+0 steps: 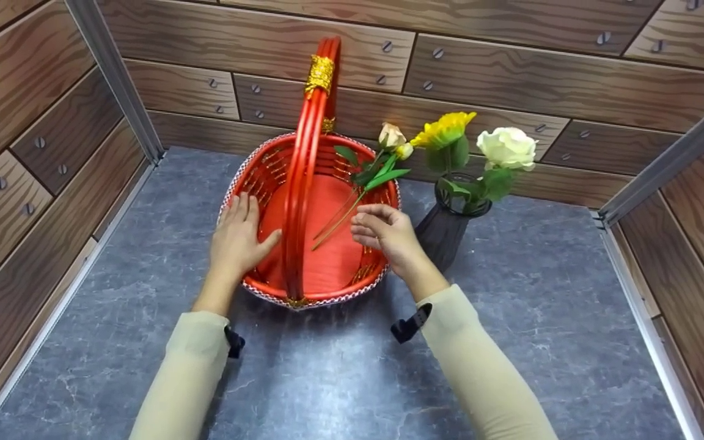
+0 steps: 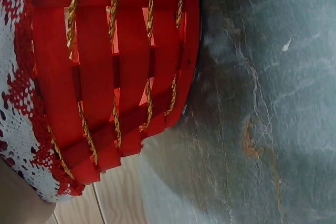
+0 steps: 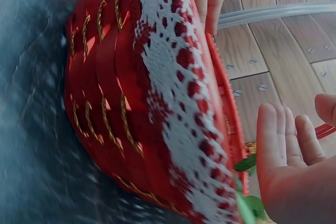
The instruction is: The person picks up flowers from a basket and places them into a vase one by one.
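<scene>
A red basket (image 1: 266, 165) with a tall arched handle (image 1: 308, 159) stands upright on the grey surface, a white lace trim (image 3: 173, 77) running round its rim. My left hand (image 1: 237, 235) rests on the left rim, fingers extended and thumb spread inward. Over the right side of the basket hovers my right hand (image 1: 392, 235), its fingers loosely bent with nothing between them; in the right wrist view the thumb stands apart from the fingers. One artificial rose (image 1: 392, 135) with green leaves lies inside, its stem (image 1: 337, 223) slanting across the basket floor and its bloom above the back right rim.
Just right of the basket, a dark vase (image 1: 447, 235) holds a yellow flower (image 1: 445, 131) and a white rose (image 1: 508, 148). Wood-patterned panels (image 1: 498, 79) with metal edge strips (image 1: 645, 305) enclose the back and both sides.
</scene>
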A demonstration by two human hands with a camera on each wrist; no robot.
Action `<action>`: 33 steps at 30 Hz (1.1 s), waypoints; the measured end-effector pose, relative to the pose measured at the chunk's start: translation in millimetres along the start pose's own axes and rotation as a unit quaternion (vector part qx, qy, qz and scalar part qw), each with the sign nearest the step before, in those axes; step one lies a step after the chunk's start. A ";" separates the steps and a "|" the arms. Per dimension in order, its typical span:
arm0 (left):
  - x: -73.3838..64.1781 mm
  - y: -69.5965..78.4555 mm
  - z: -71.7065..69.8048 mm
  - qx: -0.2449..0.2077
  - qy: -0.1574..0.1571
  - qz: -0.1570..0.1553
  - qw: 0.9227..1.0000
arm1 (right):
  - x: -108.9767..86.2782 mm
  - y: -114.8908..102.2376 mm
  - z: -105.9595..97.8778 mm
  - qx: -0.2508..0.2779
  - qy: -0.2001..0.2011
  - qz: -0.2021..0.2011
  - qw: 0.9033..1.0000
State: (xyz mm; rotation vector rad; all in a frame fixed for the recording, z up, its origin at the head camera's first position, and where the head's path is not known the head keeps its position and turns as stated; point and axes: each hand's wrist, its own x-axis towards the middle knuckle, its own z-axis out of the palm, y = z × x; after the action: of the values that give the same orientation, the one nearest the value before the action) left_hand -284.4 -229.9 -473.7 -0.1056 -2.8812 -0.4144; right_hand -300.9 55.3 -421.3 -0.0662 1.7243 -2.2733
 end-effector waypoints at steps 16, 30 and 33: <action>-0.5 0.1 -1.3 -0.001 -0.004 -0.003 1.000 | 27.0 12.0 4.5 0.064 0.057 0.068 0.994; 0.2 2.7 -3.2 0.001 -0.006 -0.007 1.000 | 37.5 12.7 4.7 0.112 0.084 0.125 0.982; -1.0 3.4 -2.8 -0.002 -0.004 -0.007 1.000 | 39.3 15.0 4.4 0.123 0.076 0.140 0.980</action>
State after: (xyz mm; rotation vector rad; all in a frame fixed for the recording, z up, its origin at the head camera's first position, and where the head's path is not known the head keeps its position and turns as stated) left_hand -282.4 -227.5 -470.3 -0.0890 -2.8895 -0.4239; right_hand -334.6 37.5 -439.6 0.3869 1.3999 -2.3031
